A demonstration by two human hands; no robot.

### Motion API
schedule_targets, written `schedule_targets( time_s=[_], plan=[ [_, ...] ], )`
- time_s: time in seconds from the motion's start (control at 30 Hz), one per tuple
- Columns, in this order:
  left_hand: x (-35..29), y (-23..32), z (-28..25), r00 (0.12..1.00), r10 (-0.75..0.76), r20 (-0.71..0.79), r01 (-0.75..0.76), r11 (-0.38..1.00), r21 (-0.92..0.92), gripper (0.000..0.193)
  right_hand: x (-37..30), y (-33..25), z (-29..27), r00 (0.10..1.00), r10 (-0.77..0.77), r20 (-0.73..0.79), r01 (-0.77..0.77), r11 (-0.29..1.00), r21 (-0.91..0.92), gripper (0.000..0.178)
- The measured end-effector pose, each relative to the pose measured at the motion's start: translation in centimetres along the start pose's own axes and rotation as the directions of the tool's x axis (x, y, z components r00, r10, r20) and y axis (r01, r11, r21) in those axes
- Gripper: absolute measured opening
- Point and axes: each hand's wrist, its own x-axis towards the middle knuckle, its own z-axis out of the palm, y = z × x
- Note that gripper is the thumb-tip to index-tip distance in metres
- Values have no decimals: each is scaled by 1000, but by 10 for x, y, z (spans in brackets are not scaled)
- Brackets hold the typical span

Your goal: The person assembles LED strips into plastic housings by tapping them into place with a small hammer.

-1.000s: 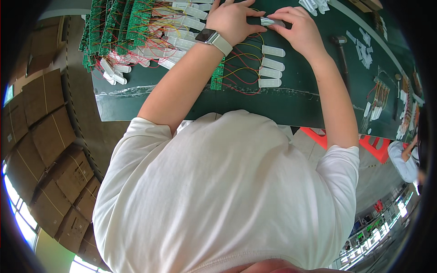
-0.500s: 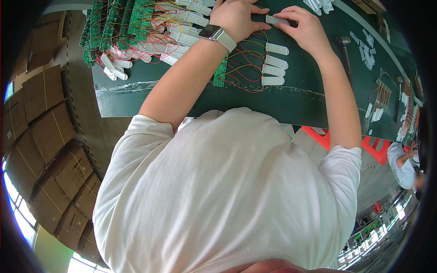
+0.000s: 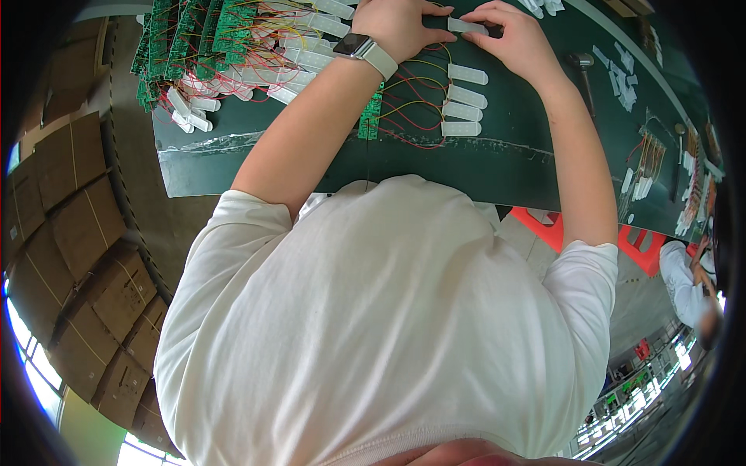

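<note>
In my right hand (image 3: 509,35), thumb and fingers pinch a small white plastic piece (image 3: 468,27) with a rounded end. My left hand (image 3: 400,27) reaches over a green circuit board strip (image 3: 371,115), its thumb and forefinger apart on the near side of that piece. The other fingers of this hand are partly hidden at the top edge. Below my hands, several similar white pieces (image 3: 464,112) lie in a column, joined to the strip by red and yellow wires (image 3: 416,116). Most of the strip is covered by my left wrist, which wears a watch (image 3: 353,44).
A heap of green circuit boards (image 3: 186,39) with wired white pieces (image 3: 311,58) fills the table's left. At right lie a hammer (image 3: 583,74), loose white pieces (image 3: 622,84) and a wired bundle (image 3: 647,167). Red stools (image 3: 544,225) stand below; cardboard boxes (image 3: 66,210) at left.
The whole view has shifted slightly, so the table and hands sit a little higher and further left. The right hand keeps its pinch on the white piece. A person at far right has moved.
</note>
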Motion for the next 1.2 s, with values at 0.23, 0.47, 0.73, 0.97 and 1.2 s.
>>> schedule_targets(
  time_s=[0.23,0.47,0.73,0.97,1.2],
  plan=[
    [1,-1,5,999,21,-28,-21,1000,4,49,-3,4,-5,999,29,35,-29,1000,-2,25],
    [1,0,-2,1000,15,13,-15,999,-36,49,-86,54,-46,901,-56,-430,-147,894,-423,41],
    [-1,-4,2,1000,16,-2,-16,1000,-17,47,-197,104,-57,813,524,-255,-582,747,-321,42],
    [0,-5,4,999,39,-17,-40,998,-48,47,-181,18,-14,803,577,-149,-480,775,411,30],
    [-1,-5,4,999,40,-30,-42,997,-61,48,-133,-17,9,908,262,-328,-206,959,194,28]
  ],
)
